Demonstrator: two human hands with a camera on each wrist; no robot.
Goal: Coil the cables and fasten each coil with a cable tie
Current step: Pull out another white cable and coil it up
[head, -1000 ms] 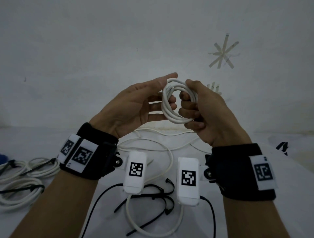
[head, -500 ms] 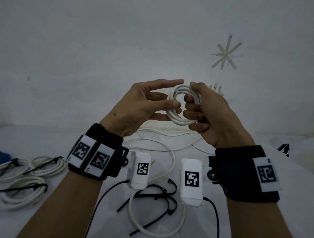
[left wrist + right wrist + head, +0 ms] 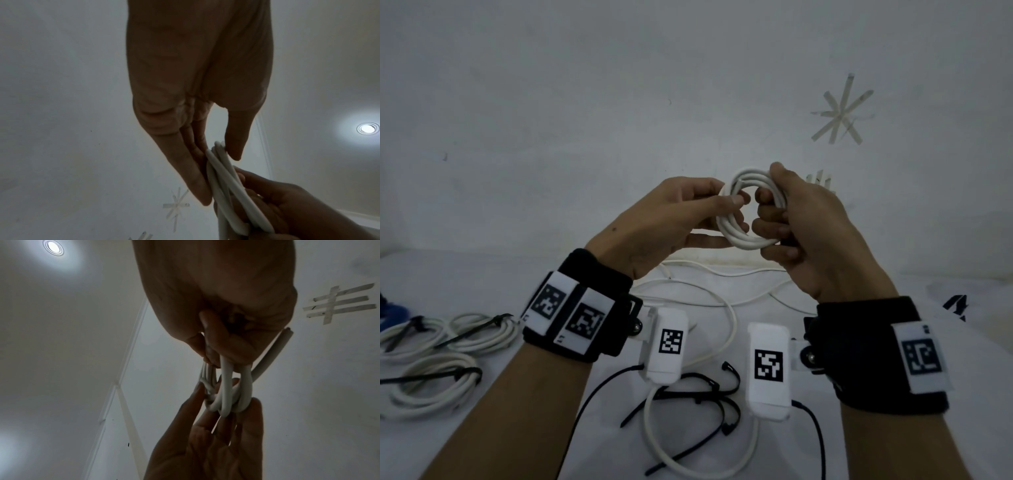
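Both hands hold a small white cable coil [image 3: 743,240] up in front of the wall. My left hand [image 3: 736,209] pinches the coil's left side between thumb and fingers; the left wrist view shows the coil [image 3: 224,181] squeezed between them. My right hand [image 3: 770,192] grips the right side, thumb on top and fingers curled through the loop. In the right wrist view, the coil [image 3: 226,392] hangs from the right hand's fingers [image 3: 224,344] and a cut cable end [image 3: 275,348] sticks out beside them. Black cable ties [image 3: 709,394] lie on the table below.
A loose white cable [image 3: 722,305] sprawls over the white table [image 3: 482,445] under the hands. Three tied white coils [image 3: 431,380] with black ties lie at the left. A blue object [image 3: 393,310] sits at the far left edge. Tape marks [image 3: 840,113] are on the wall.
My left hand's outstretched fingers have closed onto the coil's left side, now pinching it. The right hand keeps its grip; both hands stay at about the same height.
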